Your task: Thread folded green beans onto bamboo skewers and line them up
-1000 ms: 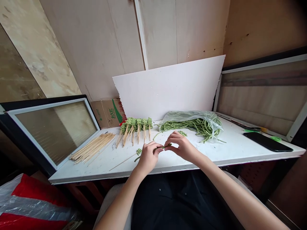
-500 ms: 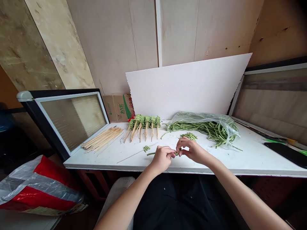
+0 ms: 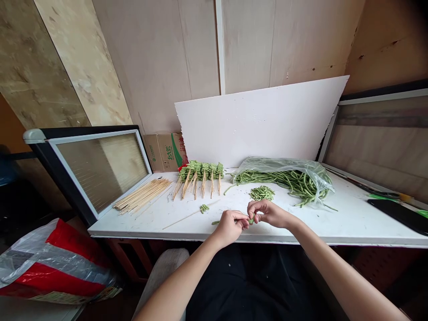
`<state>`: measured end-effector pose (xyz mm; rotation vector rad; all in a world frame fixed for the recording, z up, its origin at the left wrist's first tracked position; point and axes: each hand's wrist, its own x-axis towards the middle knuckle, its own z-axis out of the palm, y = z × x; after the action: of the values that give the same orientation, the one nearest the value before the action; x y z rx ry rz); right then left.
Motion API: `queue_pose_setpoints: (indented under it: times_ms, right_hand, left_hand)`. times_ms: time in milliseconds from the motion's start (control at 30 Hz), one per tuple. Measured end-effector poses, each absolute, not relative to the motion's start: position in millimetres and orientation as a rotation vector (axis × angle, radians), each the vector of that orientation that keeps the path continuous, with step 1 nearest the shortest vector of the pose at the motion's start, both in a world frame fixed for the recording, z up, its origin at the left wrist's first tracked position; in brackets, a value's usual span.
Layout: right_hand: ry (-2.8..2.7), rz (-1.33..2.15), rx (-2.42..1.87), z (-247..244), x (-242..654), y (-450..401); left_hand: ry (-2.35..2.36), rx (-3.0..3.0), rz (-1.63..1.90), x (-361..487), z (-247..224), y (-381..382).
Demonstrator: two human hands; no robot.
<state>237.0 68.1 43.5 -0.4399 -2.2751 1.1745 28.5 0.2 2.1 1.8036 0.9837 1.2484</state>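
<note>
Over the front of the white table [image 3: 294, 227], my left hand [image 3: 230, 227] is closed on a green long bean [image 3: 216, 222], whose end sticks out to the left. My right hand [image 3: 269, 214] pinches the bean's other end, close against my left fingertips. Behind my hands lies a small pile of short bean pieces [image 3: 262, 193]. Left of my left hand, a few bean pieces [image 3: 203, 208] lie by a single bamboo skewer [image 3: 182, 220]. Farther back, skewers threaded with bean pieces [image 3: 202, 170] are stacked in a row.
Loose bamboo skewers [image 3: 143, 195] lie at the left. A clear plastic bag [image 3: 267, 163] of long beans [image 3: 294, 180] rests at the back right. A black phone [image 3: 397, 215] is at the far right. A white board [image 3: 261, 127] and a cardboard box [image 3: 163, 151] stand behind.
Both hands have shifted slightly down and to the right. Less of the bean shows left of my left hand, and more of the cut pile is visible behind my right hand.
</note>
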Motion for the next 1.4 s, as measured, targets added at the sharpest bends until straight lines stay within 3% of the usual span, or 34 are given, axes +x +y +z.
queue_pose_setpoints:
  times_ms: [133, 367, 500, 633, 900, 1400]
  right_hand:
    - [-2.144, 1.297, -0.417, 39.8, 236.2, 71.3]
    - [-2.135, 0.557, -0.782, 31.1, 238.6, 85.2]
    - [-2.247, 0.319, -0.900, 4.1, 245.4, 99.1]
    - [-2.290, 0.367, -0.979, -7.2, 250.7, 104.9]
    - [-2.211, 0.650, -0.685, 29.8, 227.7, 72.9]
    - [-2.056, 0.266, -0.443, 61.4, 209.8, 41.2]
  left_hand:
    - [0.911, 1.736, 1.230, 30.5, -0.2, 1.9]
    - [1.033, 1.741, 1.271, 18.5, 5.0, 7.3]
    - [1.063, 1.691, 1.293, 13.4, 1.2, 12.7]
    - [1.034, 1.674, 1.338, 11.2, 0.4, 15.3]
    - [1.106, 1.683, 1.406, 7.2, 6.6, 12.8]
    - [1.235, 1.886, 1.517, -0.9, 27.3, 6.5]
